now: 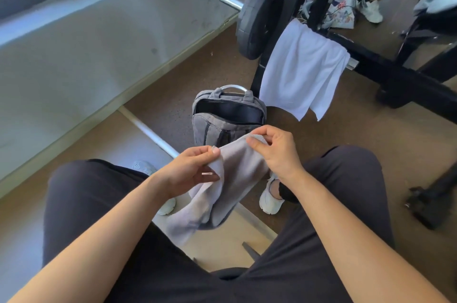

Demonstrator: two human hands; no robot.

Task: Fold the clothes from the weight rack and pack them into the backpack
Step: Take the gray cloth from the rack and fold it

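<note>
- Head view: a seated person holds a grey cloth (237, 174) between the knees, at the centre of the frame. Its top edge is stretched between 2 hands and the rest hangs in loose folds towards 7 o'clock.
- The step in hand looks like squaring up this cloth for a first fold. To do it well, I would pull the top edge taut, match the 2 corners, and let the hanging part fall straight before doubling it, since the lower part is bunched and twisted.
- The left hand (190, 174), at 9 o'clock of the cloth, pinches the edge between thumb and forefinger. Its fingers (214, 151) are curled in close, with only a thin layer of fabric between them.
- The right hand (279, 151), at 2 o'clock of the cloth, pinches the other corner. Its fingertips (252, 140) are bent over the edge, and the remaining fingers are loosely curled behind it.
- The backpack (222, 124) stands upright on the floor at 12 o'clock of the hands, just beyond them. Its main compartment is unzipped and gaping, and the inside looks dark, so I cannot tell what it holds.
- A white cloth (301, 72) hangs over a bar of the weight rack (395, 77) at 1 o'clock, beside the backpack and not yet folded.
- A weight plate (257, 18) sits on the rack at 12 o'clock, above the backpack.
</note>
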